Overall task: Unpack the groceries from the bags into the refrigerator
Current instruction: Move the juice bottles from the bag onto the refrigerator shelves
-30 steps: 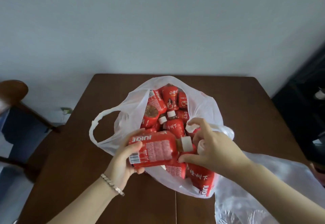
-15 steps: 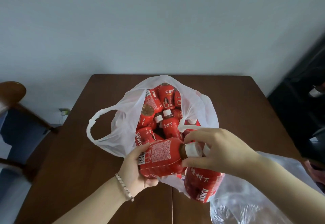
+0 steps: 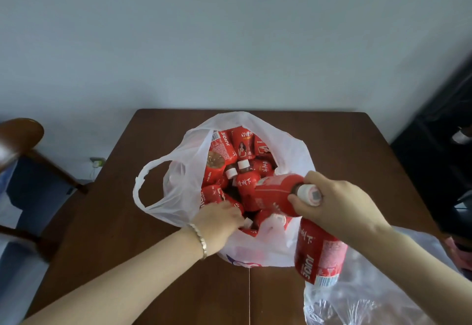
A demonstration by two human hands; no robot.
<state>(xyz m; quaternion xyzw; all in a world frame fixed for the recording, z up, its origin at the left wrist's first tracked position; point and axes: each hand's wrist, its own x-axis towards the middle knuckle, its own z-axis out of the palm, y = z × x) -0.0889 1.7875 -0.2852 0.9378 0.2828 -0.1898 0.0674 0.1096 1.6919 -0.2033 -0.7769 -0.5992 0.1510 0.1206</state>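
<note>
A white plastic bag (image 3: pixel 184 171) stands open on the brown table (image 3: pixel 115 222), filled with several red juice bottles (image 3: pixel 245 143) with white caps. My right hand (image 3: pixel 339 204) grips one red bottle (image 3: pixel 275 192) by its neck and cap over the bag's right side. A second red bottle (image 3: pixel 316 255) hangs from the same hand, below it. My left hand (image 3: pixel 217 220), with a bracelet on the wrist, reaches into the bag's near side. Its fingers are curled down among the bottles and partly hidden.
A clear crumpled plastic bag (image 3: pixel 370 299) lies at the table's near right corner. A wooden chair (image 3: pixel 23 140) with a blue seat stands at the left. Dark furniture (image 3: pixel 439 171) is at the right, and a pale wall lies behind the table.
My left hand let go of the bottle it held and dropped into the bag. My right hand took that bottle by the neck and shifted right with both bottles.
</note>
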